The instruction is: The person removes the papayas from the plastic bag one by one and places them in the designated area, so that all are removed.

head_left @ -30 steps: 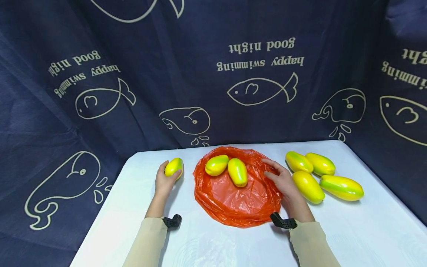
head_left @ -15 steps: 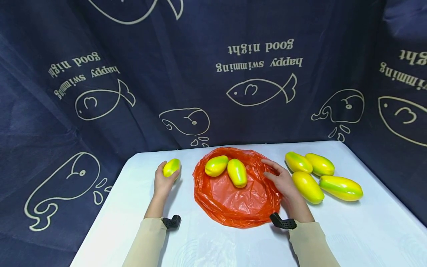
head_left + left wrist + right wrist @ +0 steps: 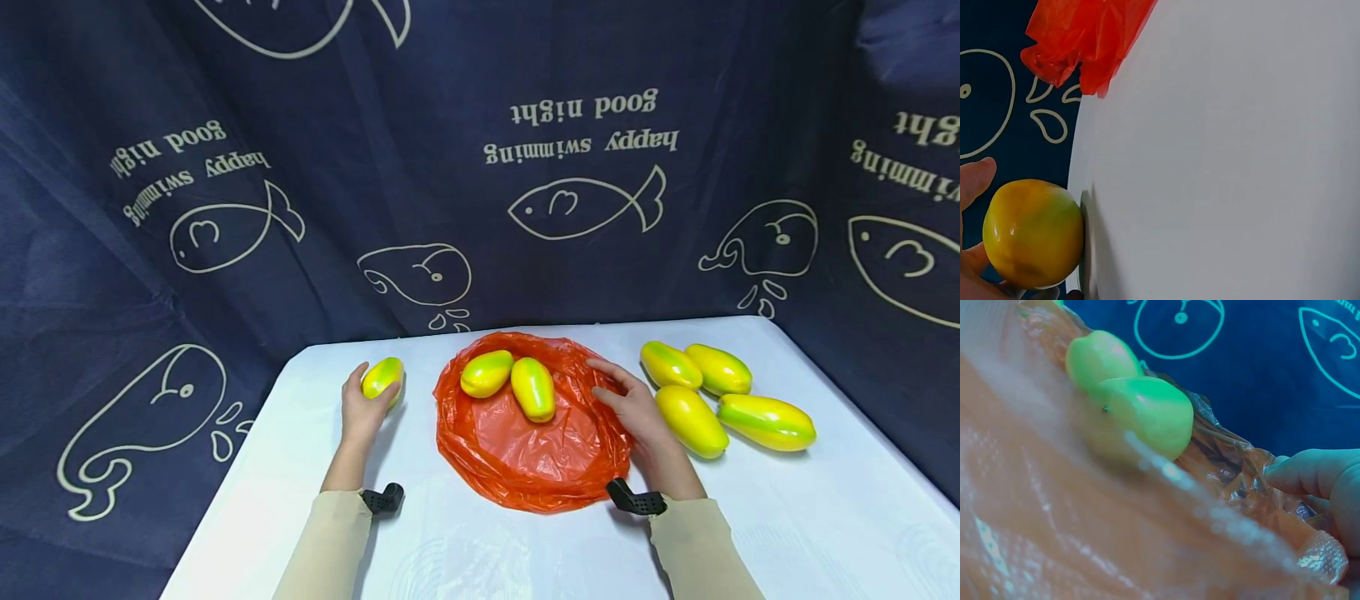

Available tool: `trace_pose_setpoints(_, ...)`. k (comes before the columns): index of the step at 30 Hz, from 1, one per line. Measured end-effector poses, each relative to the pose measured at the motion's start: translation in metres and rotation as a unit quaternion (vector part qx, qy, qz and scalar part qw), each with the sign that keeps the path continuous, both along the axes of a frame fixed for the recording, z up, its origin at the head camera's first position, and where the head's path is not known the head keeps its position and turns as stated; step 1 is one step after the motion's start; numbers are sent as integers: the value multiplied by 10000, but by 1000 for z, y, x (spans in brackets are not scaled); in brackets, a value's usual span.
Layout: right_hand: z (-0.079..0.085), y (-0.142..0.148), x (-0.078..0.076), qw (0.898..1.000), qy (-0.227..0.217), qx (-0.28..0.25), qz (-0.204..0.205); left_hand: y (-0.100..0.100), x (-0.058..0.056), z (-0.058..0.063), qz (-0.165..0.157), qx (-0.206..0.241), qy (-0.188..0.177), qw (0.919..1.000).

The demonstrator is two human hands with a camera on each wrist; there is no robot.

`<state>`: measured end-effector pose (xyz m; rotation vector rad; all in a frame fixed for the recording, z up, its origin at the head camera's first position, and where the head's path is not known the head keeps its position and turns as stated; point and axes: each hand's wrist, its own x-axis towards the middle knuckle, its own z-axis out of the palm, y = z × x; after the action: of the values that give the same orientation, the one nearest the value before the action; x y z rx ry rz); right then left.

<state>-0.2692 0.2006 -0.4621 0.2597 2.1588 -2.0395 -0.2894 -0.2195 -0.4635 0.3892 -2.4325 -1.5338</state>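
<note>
A yellow-green papaya (image 3: pixel 382 381) sits on the left of the white table. My left hand (image 3: pixel 364 408) is around its near side, and in the left wrist view the thumb (image 3: pixel 975 179) stands apart from the fruit (image 3: pixel 1034 234). Whether the other fingers touch it is partly hidden. A red plastic bag (image 3: pixel 540 462) lies spread in the middle with its mouth rolled out. Inside it rest two papayas (image 3: pixel 487 372). My right hand (image 3: pixel 641 408) holds the bag's right rim between thumb (image 3: pixel 1304 474) and fingers, which are mostly behind the plastic.
Several more papayas (image 3: pixel 692 421) lie grouped on the table to the right of my right hand. A dark blue cloth (image 3: pixel 480 283) with fish drawings hangs behind the white table (image 3: pixel 480 550) and along its sides.
My left hand has shifted slightly left with the papaya, and its fingers have spread away from the fruit. The right hand and the bag have stayed in place.
</note>
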Motion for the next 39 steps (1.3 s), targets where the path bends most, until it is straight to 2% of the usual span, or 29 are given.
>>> trace_pose_setpoints(6, -1, 0, 0, 10000, 47, -87, -7, -1, 1, 1, 32, 10, -44, 10000)
trace_pose_setpoints(14, -2, 0, 0, 9998, 55, -176, -27, 2, -1, 4, 80, -6, 152, 9999)
trace_pose_setpoints(18, -2, 0, 0, 9998, 38, -214, -7, 6, -1, 9, 131, 17, 270, 9995)
trace_pose_setpoints(23, -1, 0, 0, 9999, 40, -131, 32, 12, -1, 19, 138, 44, 584, 9982)
trace_pose_setpoints(30, 0, 2, 1, 9998, 95, -151, 43, 25, 2, 33, 30, -132, 962, 9953)
trace_pose_setpoints(39, 0, 2, 0, 9999, 61, -96, 23, 43, 3, 40, -271, 12, 890, 9957)
